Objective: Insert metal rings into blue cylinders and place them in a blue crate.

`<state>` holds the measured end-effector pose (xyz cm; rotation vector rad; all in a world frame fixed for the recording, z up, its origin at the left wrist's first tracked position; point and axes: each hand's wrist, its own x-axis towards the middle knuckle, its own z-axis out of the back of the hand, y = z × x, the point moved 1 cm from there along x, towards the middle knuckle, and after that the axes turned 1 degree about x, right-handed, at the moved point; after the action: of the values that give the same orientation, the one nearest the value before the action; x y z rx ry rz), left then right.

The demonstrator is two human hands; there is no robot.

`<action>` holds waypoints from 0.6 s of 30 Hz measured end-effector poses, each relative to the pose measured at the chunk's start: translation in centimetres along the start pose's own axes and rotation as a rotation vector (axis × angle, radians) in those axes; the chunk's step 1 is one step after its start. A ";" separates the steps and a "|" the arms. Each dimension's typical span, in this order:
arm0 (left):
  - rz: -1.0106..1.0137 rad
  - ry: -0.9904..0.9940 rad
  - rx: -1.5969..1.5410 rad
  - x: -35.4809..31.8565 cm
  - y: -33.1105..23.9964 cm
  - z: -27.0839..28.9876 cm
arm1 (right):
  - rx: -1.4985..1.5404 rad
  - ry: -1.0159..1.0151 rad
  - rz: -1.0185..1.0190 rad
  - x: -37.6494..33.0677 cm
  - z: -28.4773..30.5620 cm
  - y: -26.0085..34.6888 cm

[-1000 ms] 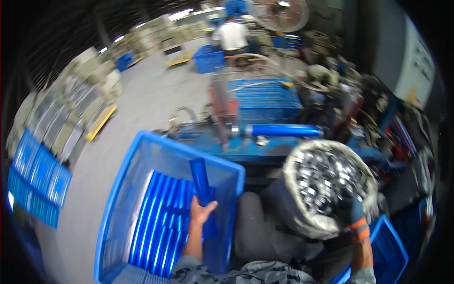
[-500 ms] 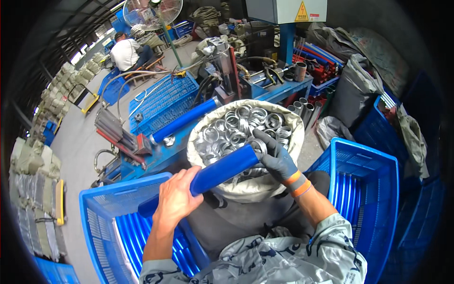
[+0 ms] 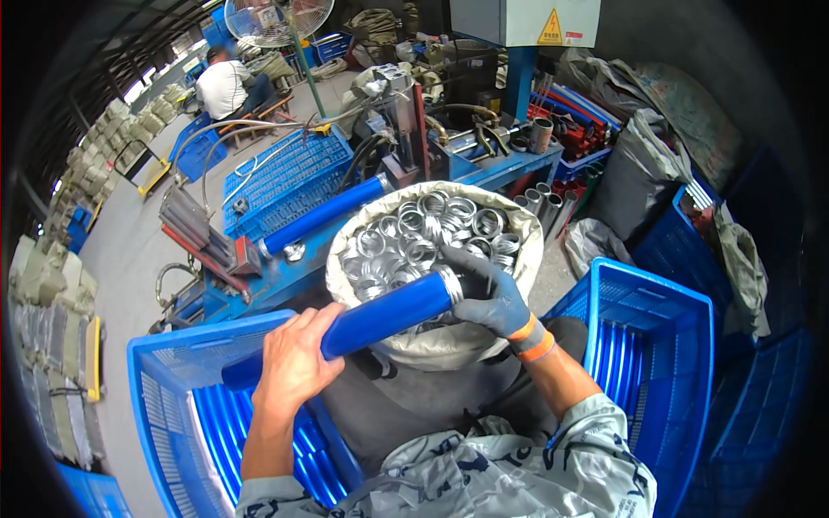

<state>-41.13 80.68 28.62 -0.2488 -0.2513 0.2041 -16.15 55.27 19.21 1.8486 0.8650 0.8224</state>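
My bare left hand (image 3: 298,356) is wrapped round a long blue tube (image 3: 393,315), which slants up to the right across my lap. A silvery metal ring (image 3: 451,283) sits at the tube's upper right end. Around that ring curve the thumb and fingers of my right hand (image 3: 492,298), in a dark glove with an orange cuff. Just beyond lies an open whitish sack (image 3: 527,276) full of loose metal rings (image 3: 423,229); my gloved fingers are above its near right part.
Blue crates of blue tubes stand on my left (image 3: 142,380) and right (image 3: 704,345). Ahead is a blue workbench (image 3: 233,298) with clamps, hoses and another blue tube (image 3: 328,211). A fan (image 3: 281,17) and a seated person (image 3: 226,86) are farther off.
The ring in my right hand has come to the tube's end and now sits squarely there. The view has shifted a little, moving the scene leftward.
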 end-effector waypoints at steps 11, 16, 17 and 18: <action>0.014 0.009 0.007 0.3 0.6 -2.0 | -0.228 0.055 -0.125 0.8 0.5 1.0; 0.071 -0.005 0.025 -0.2 1.5 -3.0 | -0.289 0.154 -0.128 3.3 0.8 1.2; 0.099 -0.103 -0.078 -0.6 1.8 -3.0 | -0.184 0.198 -0.099 4.4 1.4 1.3; 0.127 -0.202 -0.181 -1.1 2.3 -2.9 | -0.290 0.149 -0.037 5.8 2.7 1.1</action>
<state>-41.78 82.02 25.02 -0.4246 -0.4562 0.3341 -10.61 58.47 20.28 1.5291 0.8217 1.0160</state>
